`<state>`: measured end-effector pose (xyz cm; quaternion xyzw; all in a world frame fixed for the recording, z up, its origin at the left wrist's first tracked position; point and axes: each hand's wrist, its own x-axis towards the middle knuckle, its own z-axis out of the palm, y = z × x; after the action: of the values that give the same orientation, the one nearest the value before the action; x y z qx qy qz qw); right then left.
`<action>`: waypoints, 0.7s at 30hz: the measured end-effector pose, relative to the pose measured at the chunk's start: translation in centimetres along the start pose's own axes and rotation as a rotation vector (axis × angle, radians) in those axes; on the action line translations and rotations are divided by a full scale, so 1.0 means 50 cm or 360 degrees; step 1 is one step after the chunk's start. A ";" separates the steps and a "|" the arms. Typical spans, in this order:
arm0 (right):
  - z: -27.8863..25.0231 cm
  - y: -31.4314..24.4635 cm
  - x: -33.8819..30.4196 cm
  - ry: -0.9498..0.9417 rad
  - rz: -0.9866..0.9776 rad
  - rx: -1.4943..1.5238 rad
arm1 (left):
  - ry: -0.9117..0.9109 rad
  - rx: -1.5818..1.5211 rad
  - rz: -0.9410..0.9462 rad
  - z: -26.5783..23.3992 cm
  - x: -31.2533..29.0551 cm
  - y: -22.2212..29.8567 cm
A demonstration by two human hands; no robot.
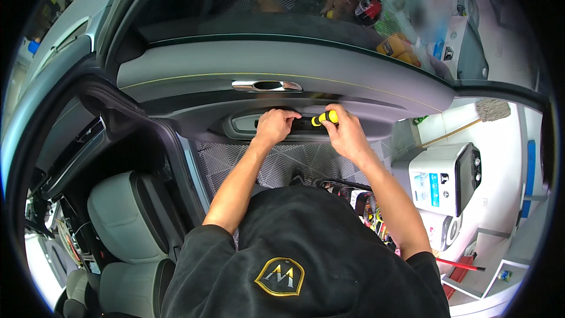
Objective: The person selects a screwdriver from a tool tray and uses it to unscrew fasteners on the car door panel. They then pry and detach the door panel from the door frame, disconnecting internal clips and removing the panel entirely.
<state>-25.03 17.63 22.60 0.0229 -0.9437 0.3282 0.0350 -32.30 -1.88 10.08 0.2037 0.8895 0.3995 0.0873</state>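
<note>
A grey car door panel [200, 115] with yellow stitching stands open in front of me, its armrest toward me. My right hand [346, 132] grips a screwdriver [325, 118] by its yellow and black handle, over the dark recess in the armrest. The shaft cannot be made out against that recess. Just left of it, my left hand [275, 125] rests at the armrest's inner edge, fingers drawn together and pointing toward the screwdriver. Whatever those fingertips pinch is hidden. Above both hands sits the chrome door handle [282, 86].
The door window [235, 12] rises beyond the panel. To the left are the door frame and a grey car seat [126, 215]. White boxed appliances [438, 179], a mop [493, 110] and a red-handled rod [462, 264] stand right. Patterned floor tiles [220, 162] lie below.
</note>
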 end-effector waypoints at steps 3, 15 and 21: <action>0.010 0.003 0.002 0.0045 -0.0011 -0.0054 | 0.0208 -0.0089 0.0078 0.008 -0.002 -0.014; 0.031 -0.041 0.013 -0.0011 0.0062 -0.0280 | -0.0023 -0.0272 -0.0040 -0.024 -0.012 -0.019; 0.031 -0.131 0.054 -0.0318 0.0306 -0.0733 | -0.0333 -0.0481 0.0247 -0.050 0.002 0.047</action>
<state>-27.38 11.49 25.63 -0.0432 -0.9901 0.1027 -0.0854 -32.48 -2.11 13.50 0.2967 0.7871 0.5107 0.1776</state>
